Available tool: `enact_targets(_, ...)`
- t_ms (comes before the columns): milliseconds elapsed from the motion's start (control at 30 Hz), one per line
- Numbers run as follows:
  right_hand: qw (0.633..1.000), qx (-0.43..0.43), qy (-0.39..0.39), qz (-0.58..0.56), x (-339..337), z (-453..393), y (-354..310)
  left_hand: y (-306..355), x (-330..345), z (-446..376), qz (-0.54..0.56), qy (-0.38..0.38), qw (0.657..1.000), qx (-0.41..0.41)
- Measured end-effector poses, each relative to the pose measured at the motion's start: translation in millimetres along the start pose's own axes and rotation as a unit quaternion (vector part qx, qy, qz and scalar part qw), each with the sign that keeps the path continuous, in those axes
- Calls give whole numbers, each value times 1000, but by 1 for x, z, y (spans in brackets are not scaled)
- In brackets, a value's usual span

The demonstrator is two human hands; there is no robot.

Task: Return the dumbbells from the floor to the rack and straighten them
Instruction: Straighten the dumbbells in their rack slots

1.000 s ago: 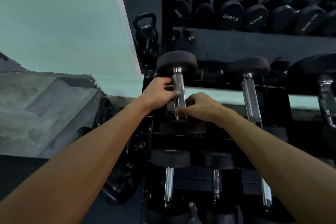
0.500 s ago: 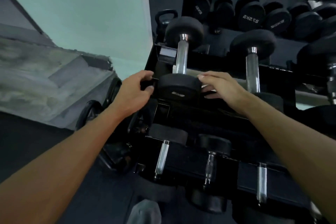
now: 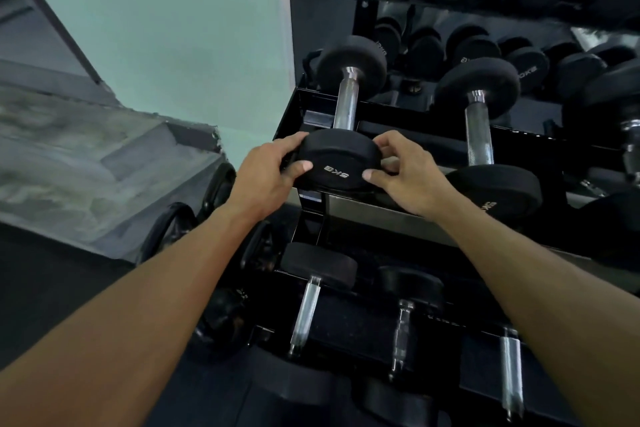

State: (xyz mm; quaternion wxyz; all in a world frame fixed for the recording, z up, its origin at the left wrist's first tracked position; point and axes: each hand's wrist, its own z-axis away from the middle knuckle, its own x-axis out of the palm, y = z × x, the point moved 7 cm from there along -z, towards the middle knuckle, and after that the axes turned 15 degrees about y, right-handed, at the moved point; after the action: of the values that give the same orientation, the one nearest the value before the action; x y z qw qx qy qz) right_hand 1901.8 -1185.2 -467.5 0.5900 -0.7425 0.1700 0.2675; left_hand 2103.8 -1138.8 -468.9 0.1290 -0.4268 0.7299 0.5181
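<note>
A pale green wall (image 3: 166, 21) fills the upper left. Below it lies a rough grey concrete ledge (image 3: 86, 170), sloping toward dark flooring (image 3: 45, 281). Black weight plates (image 3: 176, 229) lean upright beside the ledge; a mirror (image 3: 450, 21) stands at upper right.

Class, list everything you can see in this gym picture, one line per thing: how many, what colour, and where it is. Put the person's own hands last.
5 kg dumbbell: one, black heads with a steel handle, left end of the rack's upper shelf, near head held between both hands.
Neighbouring dumbbell: one, black and steel, to its right on the same shelf.
Lower-shelf dumbbells: at least three, black and steel, on the shelf below.
Rack: one, black metal, centre and right.
Mirror: one, behind the rack, reflecting rows of black dumbbells.
Wall: pale green, upper left.
Left hand: one, gripping the near head's left edge.
Right hand: one, gripping its right edge.
</note>
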Motion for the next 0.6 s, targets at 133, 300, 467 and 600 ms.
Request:
enact_targets(133, 1000, -8, 11, 20, 2, 1, -7, -10, 3, -2, 24, -17, 1000, -4)
enact_targets(300, 999, -4, 23, 29, 4, 4, -10, -15, 6, -5, 52, -36, 998, -1)
enact_targets(467, 999, 3, 28, 22, 7, 7, -15, -18, 3, -8, 66, -56, 996, -6)
enact_targets(600, 999, 6, 34, 37, 7, 6, -15, -17, 2, -11, 61, -62, 996, -15)
